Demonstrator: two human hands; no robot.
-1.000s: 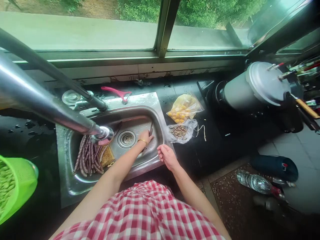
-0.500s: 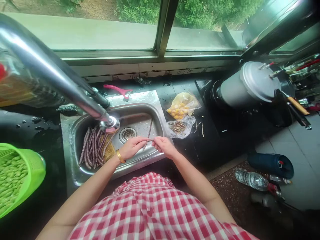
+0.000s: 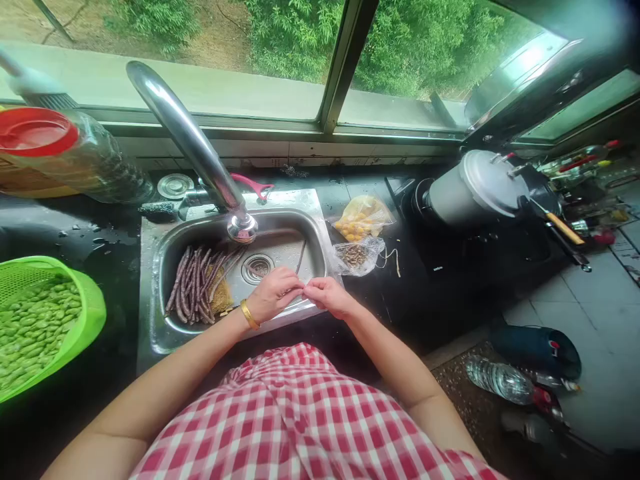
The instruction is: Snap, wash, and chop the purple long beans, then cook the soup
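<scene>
My left hand [image 3: 273, 295] and my right hand [image 3: 326, 296] meet fingertip to fingertip over the front rim of the steel sink [image 3: 150, 293]. Both pinch the same thin purple long bean, which is almost hidden between the fingers. A gold bangle sits on my left wrist. A bundle of purple long beans [image 3: 200, 283] lies in the left part of the sink. One loose bean [image 3: 301, 255] lies in the basin by the drain [image 3: 257, 268]. The tap's spout [image 3: 200, 153] arches over the basin.
A green colander of shelled green beans [image 3: 40, 323] sits at the left. A red-capped bottle [image 3: 60, 157] lies on the counter behind it. Two plastic bags [image 3: 361, 220] lie right of the sink, then a pressure cooker [image 3: 475, 187]. A red peeler [image 3: 255, 187] rests behind the sink. Bottles [image 3: 505, 380] lie on the floor.
My left hand left the basin with a bean and came to the front rim. My right hand joined it, and both hands have closed together on the bean. The view tilted up.
</scene>
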